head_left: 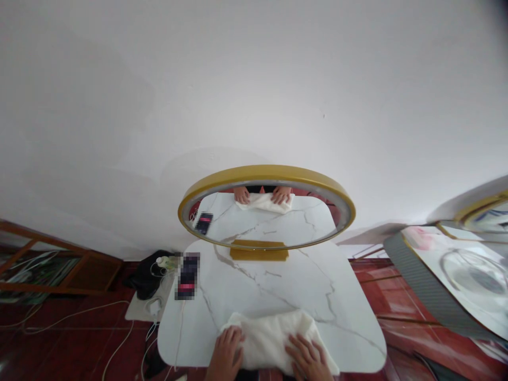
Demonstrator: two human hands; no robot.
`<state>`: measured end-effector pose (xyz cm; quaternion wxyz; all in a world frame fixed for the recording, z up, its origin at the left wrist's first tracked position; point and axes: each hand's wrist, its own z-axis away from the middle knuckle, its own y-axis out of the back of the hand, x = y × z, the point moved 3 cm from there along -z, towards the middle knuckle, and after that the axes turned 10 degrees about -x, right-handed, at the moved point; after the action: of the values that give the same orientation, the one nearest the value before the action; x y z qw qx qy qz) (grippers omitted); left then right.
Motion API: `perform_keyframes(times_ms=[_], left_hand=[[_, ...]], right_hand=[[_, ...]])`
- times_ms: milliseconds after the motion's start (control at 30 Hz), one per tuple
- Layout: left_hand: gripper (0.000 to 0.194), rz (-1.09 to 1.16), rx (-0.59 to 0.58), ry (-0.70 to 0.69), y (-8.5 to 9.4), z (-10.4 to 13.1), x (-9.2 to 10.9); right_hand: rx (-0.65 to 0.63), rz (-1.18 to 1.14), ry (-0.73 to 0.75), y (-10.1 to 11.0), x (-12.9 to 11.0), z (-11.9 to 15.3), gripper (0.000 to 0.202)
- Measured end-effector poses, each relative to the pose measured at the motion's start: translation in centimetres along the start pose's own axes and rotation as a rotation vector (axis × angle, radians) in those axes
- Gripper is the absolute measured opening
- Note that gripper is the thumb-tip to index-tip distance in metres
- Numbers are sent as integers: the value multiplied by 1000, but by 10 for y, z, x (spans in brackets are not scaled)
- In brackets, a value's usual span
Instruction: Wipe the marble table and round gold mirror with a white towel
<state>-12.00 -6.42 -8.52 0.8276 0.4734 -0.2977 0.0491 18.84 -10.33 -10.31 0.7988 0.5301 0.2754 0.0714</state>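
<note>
A white folded towel (270, 338) lies across the near edge of a white marble-patterned table (337, 317). On the towel's left end rests my left hand (228, 349), its fingers stretched over the cloth and the thumb apart. My right hand (307, 355) lies on the right part, fingers spread flat on the fabric. Beyond the towel stands an oval-looking mirror (262, 225) with a gold frame and a gold base (259, 253). Both hands and the towel show in its reflection.
A phone (188, 276) with a cable lies at the table's left side. White cords run over the red floor (79, 338). A wooden cabinet (91, 270) and a black bag (146, 275) are at left. Another table with a mirror (488, 217) stands at right. A white wall (254, 95) rises behind.
</note>
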Motion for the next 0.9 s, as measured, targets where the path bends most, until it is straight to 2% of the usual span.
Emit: perform_keyframes(times_ms=[100, 267, 400, 600, 700, 800, 900], left_hand=[[36, 21, -125, 17, -5, 7, 1], [25, -5, -168, 50, 18, -7, 18], [28, -27, -76, 60, 41, -38, 20], [37, -57, 141, 38, 71, -102, -1], [40, -60, 163, 38, 78, -127, -7], [39, -61, 173, 72, 79, -134, -6], [36, -61, 181, 119, 74, -123, 5]], right_hand=[[-33, 7, 28, -5, 2, 8, 39], [-51, -31, -29, 2, 0, -3, 34], [0, -39, -130, 22, -1, -35, 33], [61, -120, -339, 71, 6, -107, 34], [91, -134, -387, 87, 10, -135, 35], [110, -144, -397, 91, 11, -145, 33], [116, -150, -391, 88, 9, -134, 31]])
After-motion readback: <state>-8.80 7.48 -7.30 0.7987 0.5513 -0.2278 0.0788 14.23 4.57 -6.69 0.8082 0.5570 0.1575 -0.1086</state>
